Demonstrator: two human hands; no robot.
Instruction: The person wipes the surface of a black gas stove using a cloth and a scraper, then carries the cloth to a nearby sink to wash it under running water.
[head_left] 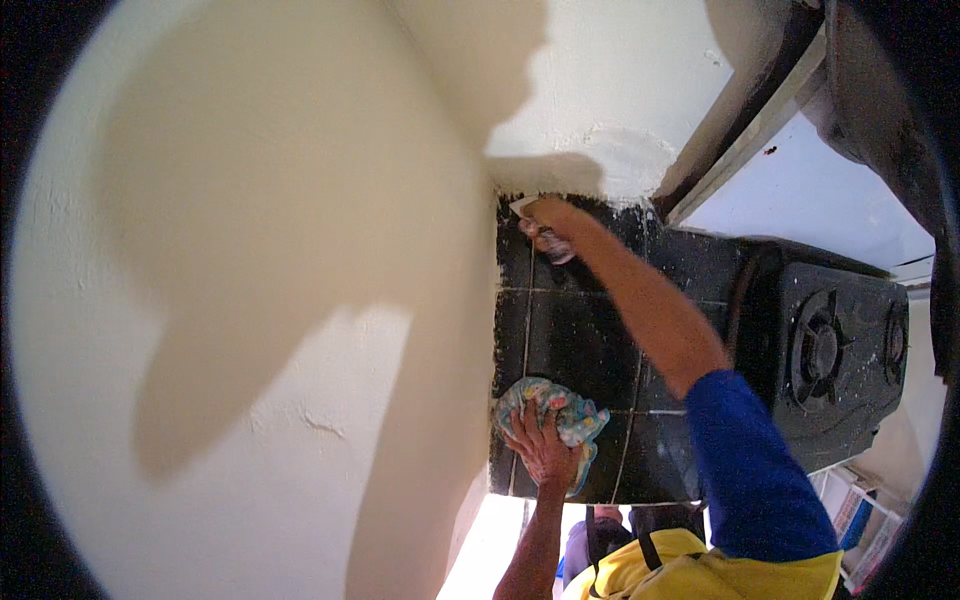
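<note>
My left hand [545, 447] presses down on a crumpled, multicoloured patterned cloth [568, 412], its fingers curved over it. The cloth lies on the black tiled counter [580, 335], near the left wall and the front edge. My right arm reaches across to the far left corner. There my right hand [550, 222] is closed around a small white flat piece [521, 206], one edge of which shows past the fingers, close to the back wall. Something greyish-white under the palm is too small and blurred to name.
A black two-burner gas stove [840, 340] stands on the right side of the counter. Behind it leans a white panel [800, 190] with a pale edge. A bare cream wall [250, 300] rises along the left. White specks dot the tiles near the back wall.
</note>
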